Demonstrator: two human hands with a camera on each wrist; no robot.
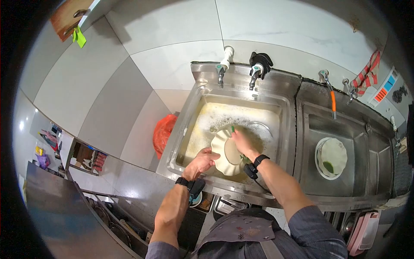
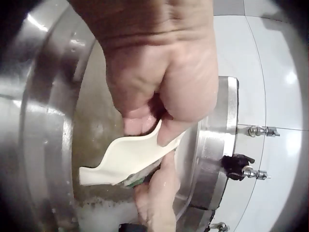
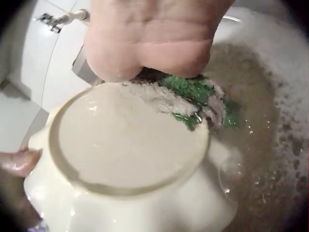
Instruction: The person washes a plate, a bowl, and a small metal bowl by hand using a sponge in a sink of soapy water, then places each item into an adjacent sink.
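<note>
My left hand (image 1: 204, 161) grips a cream plate with a wavy rim (image 1: 222, 163) by its left edge, over the soapy water in the left sink basin. In the left wrist view the thumb lies on one face of the plate and the fingers on the other. The plate is tilted, and its underside with a round foot ring (image 3: 130, 191) shows in the right wrist view. My right hand (image 1: 243, 146) holds a green and white scrubbing cloth (image 3: 186, 89) against that underside, near the ring. Its fingertips are hidden behind the palm and cloth.
Foamy water (image 1: 258, 115) fills the left basin (image 1: 174, 151), with a submerged round rim at its right. Stacked pale dishes (image 1: 335, 155) sit in the right basin (image 1: 308, 129). Taps (image 1: 254, 77) line the back wall, one draped with a black glove (image 1: 264, 61). A red bag (image 1: 164, 134) stands left.
</note>
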